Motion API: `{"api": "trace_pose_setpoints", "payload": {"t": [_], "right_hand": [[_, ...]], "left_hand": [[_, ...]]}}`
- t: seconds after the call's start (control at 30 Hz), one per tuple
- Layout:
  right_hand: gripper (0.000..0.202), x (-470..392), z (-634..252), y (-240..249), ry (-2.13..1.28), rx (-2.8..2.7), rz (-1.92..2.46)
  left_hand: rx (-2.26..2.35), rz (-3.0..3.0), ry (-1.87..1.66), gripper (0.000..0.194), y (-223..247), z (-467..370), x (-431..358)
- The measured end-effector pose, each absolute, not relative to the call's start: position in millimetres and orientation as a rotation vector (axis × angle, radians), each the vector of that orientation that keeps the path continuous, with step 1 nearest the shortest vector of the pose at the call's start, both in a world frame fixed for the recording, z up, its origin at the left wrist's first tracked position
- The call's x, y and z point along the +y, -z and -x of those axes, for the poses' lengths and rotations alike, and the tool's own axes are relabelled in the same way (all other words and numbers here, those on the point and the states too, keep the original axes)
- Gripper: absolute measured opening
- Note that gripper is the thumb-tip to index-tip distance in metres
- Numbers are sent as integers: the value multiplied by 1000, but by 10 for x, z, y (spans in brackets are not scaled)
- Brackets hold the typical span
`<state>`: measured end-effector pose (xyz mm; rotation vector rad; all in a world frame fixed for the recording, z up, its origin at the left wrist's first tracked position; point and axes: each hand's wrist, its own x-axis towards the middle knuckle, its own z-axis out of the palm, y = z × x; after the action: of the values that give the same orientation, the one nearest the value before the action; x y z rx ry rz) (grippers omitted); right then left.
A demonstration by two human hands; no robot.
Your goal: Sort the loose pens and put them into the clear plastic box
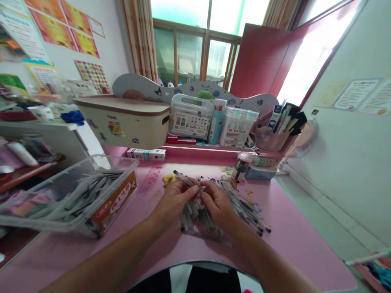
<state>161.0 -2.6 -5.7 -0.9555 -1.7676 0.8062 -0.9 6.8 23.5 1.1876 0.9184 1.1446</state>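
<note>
A slim pen (182, 177) with a clear barrel and a dark end slants up to the left above the desk. My left hand (174, 199) is closed around its barrel, thumb and fingers pinching it. My right hand (218, 201) meets the left one, its thumb and fingertips pinched at the pen's near end; what exactly lies between them is small and blurred. Below both hands is a pile of whitish pens (191, 215), partly hidden by them. More pens with dark ends (246, 211) lie fanned out to the right of my right hand. One loose pen (207, 236) lies crosswise in front.
A clear plastic bin (69, 226) full of pens stands left on the pink desk (293, 236). A small box (146, 154), a clear jar (241, 165) and a blue box (261, 173) are at the back. The shelf above carries a lidded cream bin (128, 130) and marker cases (191, 118).
</note>
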Motion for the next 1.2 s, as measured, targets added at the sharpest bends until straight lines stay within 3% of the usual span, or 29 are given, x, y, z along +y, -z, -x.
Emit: {"api": "trace_pose_setpoints", "payload": {"t": [0.3,0.83,1.2], "right_hand": [[24,-23,-1606,14,-655,-1936,1009],[23,-43,-1607,-72,-1034,-1848,906],[23,-35,-1594,23,-1042,-1818,903]], "left_hand": [[1002,-1393,-1227,21,-24,7,42],[880,-1316,-1179,26,1,-14,-16],[861,-1298,-1170,29,-22,19,-8]]}}
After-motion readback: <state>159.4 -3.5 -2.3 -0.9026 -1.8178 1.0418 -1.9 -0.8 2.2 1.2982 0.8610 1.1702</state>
